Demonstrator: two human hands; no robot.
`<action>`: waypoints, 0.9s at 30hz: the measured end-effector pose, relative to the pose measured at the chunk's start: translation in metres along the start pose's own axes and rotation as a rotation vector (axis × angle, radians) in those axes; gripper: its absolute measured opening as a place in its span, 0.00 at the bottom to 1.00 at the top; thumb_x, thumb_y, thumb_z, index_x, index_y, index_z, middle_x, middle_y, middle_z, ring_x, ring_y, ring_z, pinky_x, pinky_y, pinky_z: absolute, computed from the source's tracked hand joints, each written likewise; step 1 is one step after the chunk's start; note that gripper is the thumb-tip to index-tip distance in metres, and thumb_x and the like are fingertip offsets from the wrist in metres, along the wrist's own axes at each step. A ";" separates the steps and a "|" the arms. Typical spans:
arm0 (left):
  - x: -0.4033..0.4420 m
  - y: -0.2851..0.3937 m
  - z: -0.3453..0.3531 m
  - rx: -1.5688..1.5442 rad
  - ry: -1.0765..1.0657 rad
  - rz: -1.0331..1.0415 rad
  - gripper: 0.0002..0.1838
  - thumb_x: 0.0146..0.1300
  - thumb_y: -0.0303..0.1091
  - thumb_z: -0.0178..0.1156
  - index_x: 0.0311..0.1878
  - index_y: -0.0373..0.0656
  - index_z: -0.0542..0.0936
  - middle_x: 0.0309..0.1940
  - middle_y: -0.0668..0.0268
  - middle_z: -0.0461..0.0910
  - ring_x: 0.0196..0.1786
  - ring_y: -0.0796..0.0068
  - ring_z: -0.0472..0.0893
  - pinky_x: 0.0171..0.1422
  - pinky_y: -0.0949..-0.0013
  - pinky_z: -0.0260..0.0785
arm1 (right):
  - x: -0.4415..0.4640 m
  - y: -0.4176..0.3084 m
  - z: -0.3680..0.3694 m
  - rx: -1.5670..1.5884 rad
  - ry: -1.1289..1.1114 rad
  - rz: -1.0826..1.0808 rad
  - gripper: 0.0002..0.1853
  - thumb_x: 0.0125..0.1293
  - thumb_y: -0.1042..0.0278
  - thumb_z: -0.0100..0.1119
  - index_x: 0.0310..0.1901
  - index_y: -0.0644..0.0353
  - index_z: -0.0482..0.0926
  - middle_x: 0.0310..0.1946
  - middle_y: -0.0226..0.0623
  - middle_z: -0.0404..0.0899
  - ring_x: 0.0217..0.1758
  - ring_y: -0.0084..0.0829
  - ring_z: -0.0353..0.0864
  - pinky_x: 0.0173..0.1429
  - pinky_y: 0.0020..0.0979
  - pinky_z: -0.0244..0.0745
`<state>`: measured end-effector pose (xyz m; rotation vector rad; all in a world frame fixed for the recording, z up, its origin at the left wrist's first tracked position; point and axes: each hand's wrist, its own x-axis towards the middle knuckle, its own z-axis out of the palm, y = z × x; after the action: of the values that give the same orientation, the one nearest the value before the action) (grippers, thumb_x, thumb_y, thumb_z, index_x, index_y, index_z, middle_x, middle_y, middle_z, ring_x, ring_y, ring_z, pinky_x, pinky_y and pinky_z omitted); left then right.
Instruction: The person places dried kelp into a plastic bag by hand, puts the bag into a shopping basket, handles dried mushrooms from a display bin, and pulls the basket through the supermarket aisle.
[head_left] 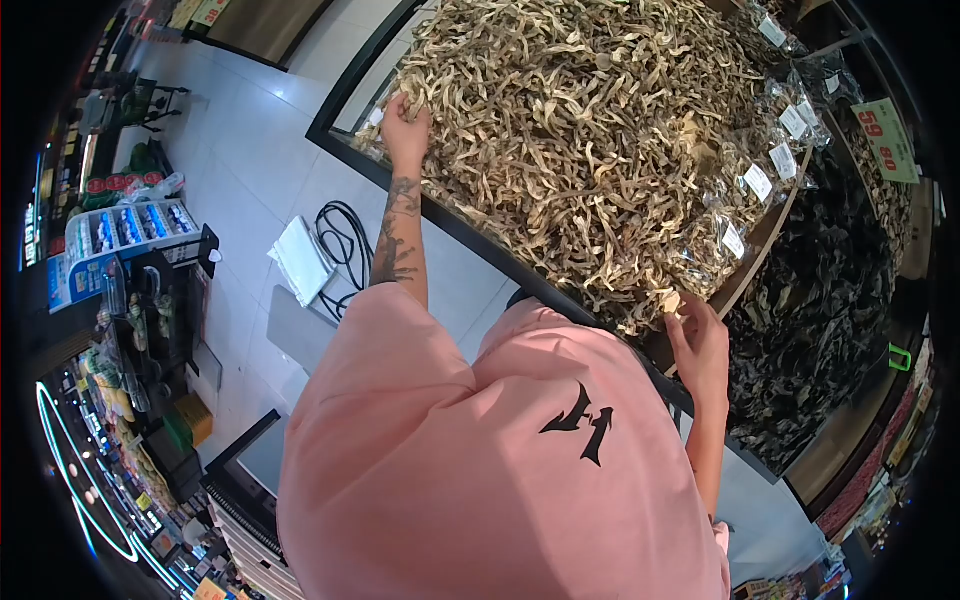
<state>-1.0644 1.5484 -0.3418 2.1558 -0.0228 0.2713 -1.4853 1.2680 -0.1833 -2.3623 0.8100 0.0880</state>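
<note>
A wide bin in front of me is heaped with dried mushroom strips point(570, 130), tan and brown and curled. My left hand point(406, 132) reaches to the bin's left edge. Its fingers are curled down at the rim of the heap, and what they hold, if anything, is hidden. Close by that hand is some clear plastic with a white label point(376, 116). At the near right corner, my right hand point(700, 338) pinches a pale dried mushroom piece point(671, 301) between thumb and fingers, just over the edge of the heap.
Labelled clear plastic packs point(757, 181) line the heap's right side along a wooden divider point(768, 235). Beyond it lies a bin of black dried fungus point(810, 320). A green price sign point(886, 140) stands at right. On the floor lie a black cable point(345, 240) and a white packet point(302, 258).
</note>
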 end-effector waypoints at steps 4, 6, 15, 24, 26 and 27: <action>-0.004 0.024 -0.008 -0.241 -0.181 -0.232 0.27 0.58 0.28 0.69 0.62 0.37 0.76 0.50 0.55 0.82 0.52 0.70 0.81 0.54 0.69 0.73 | 0.002 -0.004 -0.005 0.022 -0.032 0.059 0.21 0.63 0.63 0.65 0.54 0.66 0.79 0.42 0.48 0.82 0.33 0.41 0.82 0.42 0.39 0.76; -0.008 0.031 -0.001 -0.607 -0.224 -0.317 0.23 0.62 0.24 0.65 0.61 0.34 0.76 0.51 0.58 0.81 0.51 0.77 0.80 0.51 0.76 0.72 | 0.002 -0.003 -0.005 0.009 -0.022 0.050 0.21 0.64 0.63 0.65 0.55 0.65 0.79 0.43 0.49 0.83 0.35 0.42 0.82 0.43 0.39 0.76; -0.063 0.159 0.018 -0.759 -0.512 -0.119 0.13 0.64 0.20 0.59 0.53 0.33 0.77 0.46 0.59 0.83 0.43 0.75 0.84 0.47 0.74 0.77 | 0.002 -0.003 -0.005 0.021 -0.026 0.071 0.20 0.64 0.63 0.64 0.54 0.65 0.79 0.44 0.48 0.83 0.36 0.43 0.83 0.43 0.39 0.77; -0.139 0.223 0.056 -0.177 -0.477 0.570 0.18 0.59 0.30 0.63 0.53 0.36 0.78 0.47 0.55 0.81 0.47 0.54 0.82 0.54 0.61 0.75 | -0.002 0.002 -0.008 0.053 0.027 0.083 0.20 0.63 0.63 0.65 0.54 0.65 0.79 0.41 0.47 0.83 0.34 0.41 0.81 0.42 0.38 0.76; -0.147 0.234 0.048 -0.178 -0.510 0.589 0.17 0.59 0.30 0.63 0.52 0.36 0.79 0.47 0.55 0.81 0.46 0.54 0.82 0.52 0.61 0.75 | -0.003 0.010 -0.006 0.059 0.047 0.062 0.20 0.63 0.64 0.65 0.54 0.66 0.79 0.41 0.47 0.83 0.33 0.40 0.81 0.41 0.38 0.76; -0.151 0.238 0.046 -0.180 -0.536 0.611 0.17 0.60 0.30 0.62 0.52 0.36 0.79 0.46 0.54 0.81 0.45 0.53 0.82 0.51 0.60 0.75 | -0.004 0.014 -0.005 0.063 0.070 0.036 0.20 0.63 0.65 0.65 0.54 0.66 0.79 0.40 0.47 0.83 0.33 0.39 0.81 0.41 0.37 0.76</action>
<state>-1.2313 1.3628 -0.2029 1.9340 -0.9810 0.0238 -1.4970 1.2584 -0.1864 -2.3030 0.8762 -0.0056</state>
